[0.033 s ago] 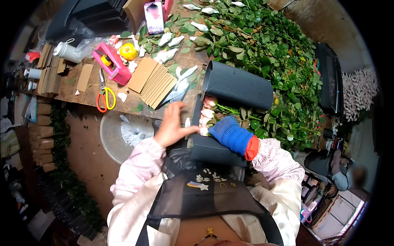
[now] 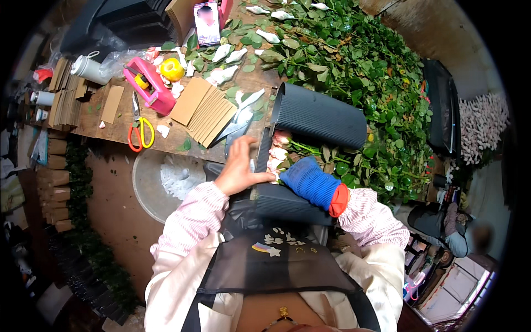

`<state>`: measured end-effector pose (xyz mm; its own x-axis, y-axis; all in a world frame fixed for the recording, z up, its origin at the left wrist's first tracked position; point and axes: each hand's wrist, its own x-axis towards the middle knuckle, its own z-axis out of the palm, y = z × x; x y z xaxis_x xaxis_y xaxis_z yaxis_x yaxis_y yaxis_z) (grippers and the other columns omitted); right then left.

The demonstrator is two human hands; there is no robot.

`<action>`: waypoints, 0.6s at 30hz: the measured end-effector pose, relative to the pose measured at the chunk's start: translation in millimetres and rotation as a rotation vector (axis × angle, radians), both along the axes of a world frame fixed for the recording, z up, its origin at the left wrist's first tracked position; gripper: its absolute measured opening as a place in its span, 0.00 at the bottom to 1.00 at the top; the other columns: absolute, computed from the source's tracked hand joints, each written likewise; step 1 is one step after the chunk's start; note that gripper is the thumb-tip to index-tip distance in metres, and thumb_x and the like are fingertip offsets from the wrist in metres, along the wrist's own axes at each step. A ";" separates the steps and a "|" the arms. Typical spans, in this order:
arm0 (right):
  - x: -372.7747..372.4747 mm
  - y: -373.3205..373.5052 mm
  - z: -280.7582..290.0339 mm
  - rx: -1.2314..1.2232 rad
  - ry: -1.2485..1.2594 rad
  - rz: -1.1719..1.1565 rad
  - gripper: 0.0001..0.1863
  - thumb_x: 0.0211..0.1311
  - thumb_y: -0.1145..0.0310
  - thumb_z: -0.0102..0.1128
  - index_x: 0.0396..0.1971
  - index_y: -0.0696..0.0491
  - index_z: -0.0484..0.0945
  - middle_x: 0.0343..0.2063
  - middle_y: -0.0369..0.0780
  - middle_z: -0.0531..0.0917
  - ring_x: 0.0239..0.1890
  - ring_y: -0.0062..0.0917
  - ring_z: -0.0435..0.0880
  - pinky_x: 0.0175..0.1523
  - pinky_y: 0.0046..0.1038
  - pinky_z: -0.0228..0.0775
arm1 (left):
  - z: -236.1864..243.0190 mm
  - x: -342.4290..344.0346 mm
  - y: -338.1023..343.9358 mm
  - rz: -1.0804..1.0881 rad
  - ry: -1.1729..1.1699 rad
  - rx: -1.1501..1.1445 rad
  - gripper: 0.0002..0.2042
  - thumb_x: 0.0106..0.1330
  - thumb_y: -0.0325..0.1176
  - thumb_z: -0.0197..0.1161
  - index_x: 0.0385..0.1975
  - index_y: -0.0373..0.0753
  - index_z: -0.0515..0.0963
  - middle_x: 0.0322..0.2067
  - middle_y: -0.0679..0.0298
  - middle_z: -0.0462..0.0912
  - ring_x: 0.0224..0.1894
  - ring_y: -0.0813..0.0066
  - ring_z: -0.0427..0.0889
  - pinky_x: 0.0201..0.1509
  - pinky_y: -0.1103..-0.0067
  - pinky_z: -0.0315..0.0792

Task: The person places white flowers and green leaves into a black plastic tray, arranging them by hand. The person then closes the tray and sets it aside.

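My left hand (image 2: 239,169) is bare, its fingers apart and its thumb reaching to pale pink roses (image 2: 276,154). Its fingertips are by the upright dark edge strip (image 2: 264,152) beside the blooms. My right hand (image 2: 308,180), in a blue knitted glove with an orange cuff, lies over the stems just right of the lowest blooms. Its fingers are hidden under the glove's back. The roses lie in a row, heads to the left, on dark corrugated sheet. One flap of this sheet (image 2: 321,116) curls up beyond them; another part (image 2: 290,202) lies nearer me.
Leafy stems (image 2: 354,72) heap the right of the wooden table. To the left lie cardboard pieces (image 2: 204,110), scissors (image 2: 142,130), a pink tape dispenser (image 2: 152,88) and a phone (image 2: 207,23). A round tub (image 2: 145,185) with white scraps stands below the table edge. A person (image 2: 462,235) is at right.
My left hand has shifted slightly, its fingers lower and its thumb further right at the blooms. My right hand stays nearly in place.
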<state>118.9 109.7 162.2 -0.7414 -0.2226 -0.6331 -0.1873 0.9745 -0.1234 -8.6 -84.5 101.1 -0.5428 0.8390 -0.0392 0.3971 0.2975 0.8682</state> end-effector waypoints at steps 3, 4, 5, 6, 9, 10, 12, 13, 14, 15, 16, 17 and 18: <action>12.9 20.5 23.3 -0.097 0.058 -0.069 0.11 0.71 0.57 0.60 0.44 0.47 0.82 0.31 0.44 0.90 0.38 0.43 0.91 0.39 0.46 0.80 | -21.1 6.5 15.8 -0.156 -0.080 -0.093 0.56 0.50 0.55 0.86 0.73 0.37 0.57 0.71 0.39 0.55 0.76 0.35 0.55 0.79 0.53 0.56; 16.9 24.7 29.4 -0.148 0.078 -0.124 0.12 0.71 0.56 0.60 0.44 0.47 0.82 0.31 0.44 0.89 0.37 0.44 0.90 0.39 0.47 0.80 | -22.1 5.2 15.6 -0.178 -0.073 -0.093 0.56 0.50 0.54 0.86 0.73 0.38 0.56 0.72 0.37 0.53 0.77 0.32 0.52 0.80 0.52 0.54; 17.3 25.7 28.2 -0.127 0.125 -0.214 0.13 0.71 0.54 0.60 0.44 0.47 0.82 0.31 0.45 0.89 0.37 0.44 0.90 0.40 0.47 0.80 | -23.8 4.2 16.4 -0.198 -0.066 -0.094 0.56 0.50 0.54 0.86 0.73 0.39 0.56 0.73 0.34 0.50 0.78 0.29 0.49 0.81 0.51 0.52; 19.1 23.3 26.5 -0.114 0.175 -0.309 0.14 0.70 0.53 0.61 0.44 0.47 0.81 0.31 0.46 0.89 0.36 0.45 0.90 0.40 0.48 0.80 | -26.0 0.6 16.9 -0.239 -0.138 -0.120 0.56 0.50 0.53 0.86 0.74 0.42 0.56 0.75 0.30 0.44 0.79 0.23 0.43 0.82 0.48 0.48; 14.7 17.1 -5.6 -0.122 0.182 -0.400 0.15 0.70 0.52 0.61 0.47 0.47 0.80 0.29 0.47 0.88 0.32 0.47 0.89 0.38 0.50 0.79 | -25.8 4.8 17.0 -0.241 -0.119 -0.147 0.55 0.51 0.54 0.86 0.75 0.42 0.56 0.73 0.35 0.47 0.79 0.29 0.45 0.82 0.49 0.48; 18.4 16.2 -13.0 -0.135 0.226 -0.378 0.15 0.70 0.52 0.62 0.46 0.47 0.80 0.28 0.47 0.88 0.31 0.47 0.88 0.37 0.50 0.79 | -20.0 4.9 17.9 -0.252 -0.131 -0.171 0.56 0.52 0.53 0.85 0.76 0.42 0.54 0.74 0.34 0.44 0.79 0.28 0.43 0.82 0.49 0.48; 21.7 15.6 -23.0 -0.149 0.314 -0.340 0.14 0.69 0.54 0.62 0.45 0.47 0.80 0.26 0.47 0.87 0.29 0.47 0.88 0.35 0.50 0.78 | -20.6 3.1 20.0 -0.236 -0.139 -0.132 0.52 0.53 0.53 0.85 0.74 0.43 0.58 0.74 0.35 0.46 0.79 0.31 0.44 0.82 0.50 0.48; 22.3 14.8 -24.5 -0.142 0.305 -0.341 0.14 0.68 0.54 0.63 0.45 0.47 0.80 0.27 0.47 0.87 0.29 0.47 0.88 0.36 0.50 0.78 | -21.5 2.3 20.1 -0.229 -0.143 -0.114 0.51 0.54 0.52 0.84 0.73 0.43 0.60 0.74 0.36 0.47 0.79 0.32 0.45 0.82 0.51 0.48; 22.6 13.4 -25.4 -0.135 0.296 -0.343 0.14 0.68 0.54 0.63 0.45 0.47 0.80 0.27 0.47 0.87 0.30 0.47 0.88 0.36 0.49 0.78 | -26.6 3.3 20.2 -0.198 -0.166 -0.095 0.48 0.55 0.52 0.84 0.72 0.42 0.63 0.74 0.36 0.49 0.79 0.33 0.46 0.82 0.51 0.48; 20.5 13.0 -23.2 -0.127 0.288 -0.342 0.14 0.68 0.54 0.63 0.45 0.47 0.80 0.27 0.47 0.87 0.30 0.47 0.88 0.37 0.49 0.78 | -35.4 4.3 21.2 -0.166 -0.187 -0.074 0.46 0.55 0.51 0.83 0.71 0.42 0.66 0.74 0.37 0.51 0.80 0.35 0.47 0.82 0.52 0.48; 17.0 14.0 -13.2 -0.138 0.245 -0.333 0.15 0.69 0.55 0.61 0.48 0.47 0.80 0.29 0.46 0.88 0.33 0.46 0.89 0.38 0.49 0.79 | -38.9 5.2 22.2 -0.129 -0.210 -0.054 0.44 0.56 0.50 0.83 0.70 0.42 0.68 0.74 0.38 0.53 0.80 0.37 0.48 0.82 0.52 0.48; 14.4 16.7 1.0 -0.148 0.202 -0.325 0.16 0.69 0.56 0.60 0.51 0.48 0.80 0.32 0.46 0.89 0.35 0.44 0.90 0.40 0.48 0.79 | -41.2 7.7 21.7 -0.099 -0.196 -0.035 0.42 0.56 0.49 0.83 0.69 0.43 0.70 0.73 0.38 0.54 0.80 0.38 0.49 0.82 0.53 0.48; 12.1 18.3 11.2 -0.161 0.158 -0.319 0.17 0.70 0.57 0.59 0.53 0.48 0.80 0.34 0.46 0.90 0.38 0.43 0.91 0.41 0.47 0.80 | -40.9 11.9 20.3 -0.070 -0.182 -0.019 0.40 0.57 0.49 0.83 0.67 0.43 0.71 0.73 0.39 0.55 0.80 0.39 0.49 0.82 0.53 0.48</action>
<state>130.9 128.0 173.4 -0.8750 -0.0525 -0.4813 0.0928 0.9575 -0.2732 3.3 -64.2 60.2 -0.4657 0.8725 -0.1478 0.2545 0.2920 0.9219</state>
